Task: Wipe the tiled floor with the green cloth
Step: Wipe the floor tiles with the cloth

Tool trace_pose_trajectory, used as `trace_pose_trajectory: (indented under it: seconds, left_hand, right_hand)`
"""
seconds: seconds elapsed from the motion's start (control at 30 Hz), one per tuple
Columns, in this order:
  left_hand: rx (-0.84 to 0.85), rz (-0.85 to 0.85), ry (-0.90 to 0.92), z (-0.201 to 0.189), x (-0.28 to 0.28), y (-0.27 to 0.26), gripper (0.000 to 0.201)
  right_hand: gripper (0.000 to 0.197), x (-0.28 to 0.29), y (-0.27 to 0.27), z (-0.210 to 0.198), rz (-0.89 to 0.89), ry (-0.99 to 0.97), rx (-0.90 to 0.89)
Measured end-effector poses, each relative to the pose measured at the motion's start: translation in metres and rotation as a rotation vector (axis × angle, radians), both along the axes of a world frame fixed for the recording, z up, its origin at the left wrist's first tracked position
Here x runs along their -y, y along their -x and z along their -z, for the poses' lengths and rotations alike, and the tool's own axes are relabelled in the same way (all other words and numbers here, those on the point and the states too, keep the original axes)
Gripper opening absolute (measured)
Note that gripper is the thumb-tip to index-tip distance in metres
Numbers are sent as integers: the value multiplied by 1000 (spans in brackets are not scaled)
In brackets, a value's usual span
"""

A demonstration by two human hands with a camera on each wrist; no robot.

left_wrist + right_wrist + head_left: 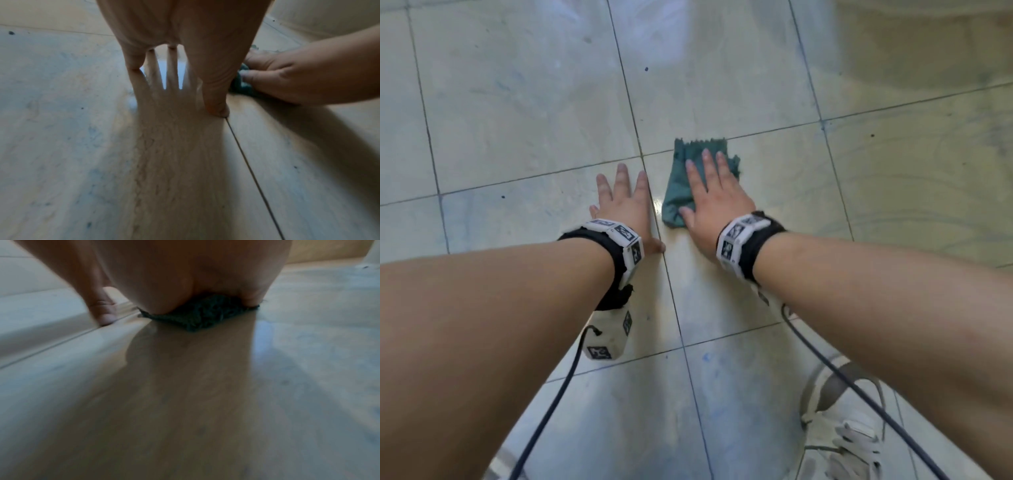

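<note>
A folded green cloth [681, 185] lies on the pale tiled floor [534, 102], just right of a grout line. My right hand [714, 192] presses flat on it with straight, spread fingers; the cloth's frayed far edge sticks out beyond the fingertips. In the right wrist view the cloth [203, 316] shows dark under the palm. My left hand [625, 202] rests flat on the bare tile just left of the cloth, fingers straight and spread, holding nothing. The left wrist view shows the left thumb on the grout line and the cloth [244, 86] under the right hand [287, 78].
Grout lines [654, 202] cross the glossy floor, which carries small dark specks [646, 69]. A white laced shoe [849, 442] stands at the bottom right. Black cables [551, 404] hang from both wrist bands toward the lower edge.
</note>
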State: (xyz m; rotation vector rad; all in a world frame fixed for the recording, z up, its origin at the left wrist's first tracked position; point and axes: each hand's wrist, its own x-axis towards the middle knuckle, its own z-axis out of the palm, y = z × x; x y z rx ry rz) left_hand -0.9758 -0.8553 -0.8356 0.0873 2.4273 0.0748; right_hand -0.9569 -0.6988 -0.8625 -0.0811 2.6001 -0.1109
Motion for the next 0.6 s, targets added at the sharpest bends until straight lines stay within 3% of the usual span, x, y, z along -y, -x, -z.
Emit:
trace_pose_trajectory:
  seconds: [0.2, 0.37, 0.47, 0.6]
  left_hand:
    - [-8, -3, -4, 2, 2, 0, 129]
    - [-4, -1, 0, 3, 1, 2, 129]
    - [-8, 11, 4, 3, 0, 3, 130]
    - [-22, 14, 11, 4, 0, 3, 128]
  right_hand:
    - [75, -76, 59, -4, 193, -147, -3]
    - [76, -133, 48, -8, 554, -235, 47]
    - [78, -96, 14, -6, 387, -240, 28]
    - [84, -2, -40, -5, 80, -34, 64]
